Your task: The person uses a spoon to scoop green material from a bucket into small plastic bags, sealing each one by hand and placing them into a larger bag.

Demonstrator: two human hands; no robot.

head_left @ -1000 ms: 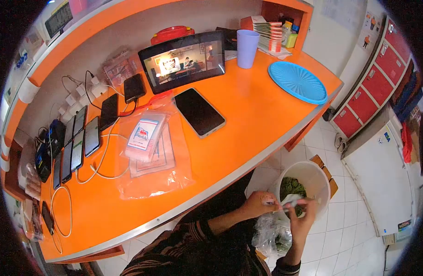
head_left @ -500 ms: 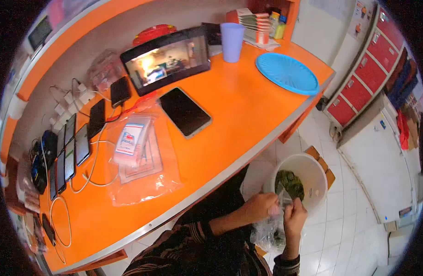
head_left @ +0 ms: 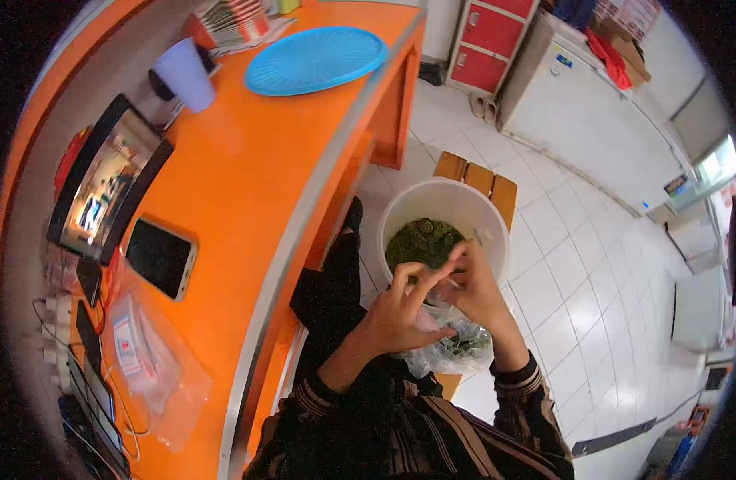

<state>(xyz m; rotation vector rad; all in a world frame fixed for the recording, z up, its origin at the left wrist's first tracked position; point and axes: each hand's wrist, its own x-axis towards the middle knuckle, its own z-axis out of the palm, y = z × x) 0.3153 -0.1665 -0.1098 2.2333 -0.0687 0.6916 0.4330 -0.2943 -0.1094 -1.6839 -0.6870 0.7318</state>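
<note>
A white bucket (head_left: pixel 489 210) with dark green leafy stuff (head_left: pixel 424 244) in it stands on a slatted wooden stool (head_left: pixel 504 196). On its near side lies a clear plastic bag (head_left: pixel 444 356) with some green content. My left hand (head_left: pixel 400 312) is at the bag's top, fingers bent around thin plastic. My right hand (head_left: pixel 477 292) is beside it, its fingertips meeting the left ones over the bucket's near rim. Both hands appear to pinch the bag's mouth, partly hidden by the fingers.
To the left is an orange counter (head_left: pixel 248 160) with a blue tray lid (head_left: pixel 316 60), a purple cup (head_left: pixel 185 76), a phone (head_left: pixel 160 258), a tablet (head_left: pixel 108 180) and a plastic packet (head_left: pixel 140 352). A white chest freezer (head_left: pixel 592 120) stands at the upper right.
The view has turned right, so the bucket now sits nearer the centre. My hands have come closer together, with fingers more spread at the top of the bag.
</note>
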